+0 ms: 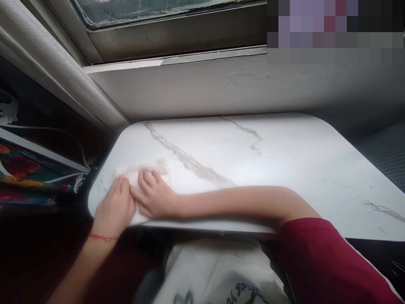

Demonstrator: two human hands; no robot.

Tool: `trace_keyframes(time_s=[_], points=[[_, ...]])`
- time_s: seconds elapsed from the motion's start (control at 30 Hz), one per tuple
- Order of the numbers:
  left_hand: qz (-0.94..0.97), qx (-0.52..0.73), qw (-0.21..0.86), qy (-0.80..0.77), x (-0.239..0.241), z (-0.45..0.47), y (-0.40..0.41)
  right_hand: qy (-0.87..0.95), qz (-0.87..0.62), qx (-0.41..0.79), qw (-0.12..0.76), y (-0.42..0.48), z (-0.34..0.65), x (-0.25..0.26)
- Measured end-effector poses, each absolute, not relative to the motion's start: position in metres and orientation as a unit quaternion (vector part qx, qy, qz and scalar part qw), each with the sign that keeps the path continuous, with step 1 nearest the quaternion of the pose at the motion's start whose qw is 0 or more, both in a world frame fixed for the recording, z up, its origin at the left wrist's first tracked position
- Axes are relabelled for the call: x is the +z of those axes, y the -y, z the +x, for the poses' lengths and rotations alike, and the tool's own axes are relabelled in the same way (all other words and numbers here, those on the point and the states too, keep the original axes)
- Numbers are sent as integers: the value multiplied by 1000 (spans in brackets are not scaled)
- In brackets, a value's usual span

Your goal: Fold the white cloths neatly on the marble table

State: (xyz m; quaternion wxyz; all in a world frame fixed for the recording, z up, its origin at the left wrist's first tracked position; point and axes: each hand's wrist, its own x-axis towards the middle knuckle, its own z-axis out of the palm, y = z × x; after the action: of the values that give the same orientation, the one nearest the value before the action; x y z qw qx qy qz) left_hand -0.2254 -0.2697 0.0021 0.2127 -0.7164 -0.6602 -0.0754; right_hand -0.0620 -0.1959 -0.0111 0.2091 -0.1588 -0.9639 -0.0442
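From where I stand, the thin white cloth [162, 166] lies toward nine o'clock on the marble-patterned bench [284, 156]. The right hand [155, 195] rests over it, fingers slightly spread; the left hand [116, 200], fingers close together, is at its eight-o'clock side. I can't tell whether either pinches it. Uneven pressure could bunch the thin cloth, or a push toward eight o'clock could carry it over the rounded edge. At six o'clock, dark script-like print marks some pale fabric [205, 261], too cut off to read; I see no brand.
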Motion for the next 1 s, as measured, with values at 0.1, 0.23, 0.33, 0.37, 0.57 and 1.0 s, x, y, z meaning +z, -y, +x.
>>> trace_keyframes(time_s=[0.1,0.23,0.33,0.37,0.57,1.0], points=[[-712,-69,218,664,2,-247,266,968,-150,-41,195,189,-82,-7],[-705,-58,215,673,2,-269,255,970,-148,-43,186,177,-103,-5],[-701,-33,204,683,5,-279,235,969,-155,-33,190,162,-116,-6],[-700,-23,200,686,6,-281,227,968,-158,-28,192,155,-120,-6],[-682,19,172,711,16,-278,167,962,-190,-6,194,105,-130,-8],[-672,-37,134,728,8,-249,40,943,-272,-5,192,-4,-104,-14]])
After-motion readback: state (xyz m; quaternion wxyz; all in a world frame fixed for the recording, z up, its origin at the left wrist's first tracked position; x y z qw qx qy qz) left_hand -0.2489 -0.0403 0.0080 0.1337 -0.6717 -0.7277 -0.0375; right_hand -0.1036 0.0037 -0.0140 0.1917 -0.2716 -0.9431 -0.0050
